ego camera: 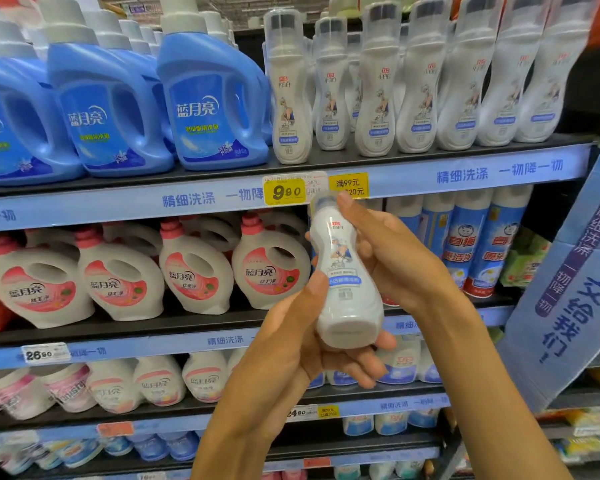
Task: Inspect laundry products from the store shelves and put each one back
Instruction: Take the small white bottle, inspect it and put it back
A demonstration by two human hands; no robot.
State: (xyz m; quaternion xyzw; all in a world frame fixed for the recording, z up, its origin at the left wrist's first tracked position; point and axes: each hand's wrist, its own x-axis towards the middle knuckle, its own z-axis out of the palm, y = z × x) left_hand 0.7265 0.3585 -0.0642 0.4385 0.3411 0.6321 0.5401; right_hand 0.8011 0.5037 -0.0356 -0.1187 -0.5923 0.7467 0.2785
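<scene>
Two bare forearms belong to the person, each ending in a bare hand. The left hand (291,344) sits near 6 o'clock in the view and the right hand (392,258) near 3 o'clock of centre. No sleeve edge shows on either arm up to the frame border. The wrists and fingers appear to carry no watch, band or ring, though the wide-angle blur makes small items hard to rule on. The nails look short and plain.
</scene>
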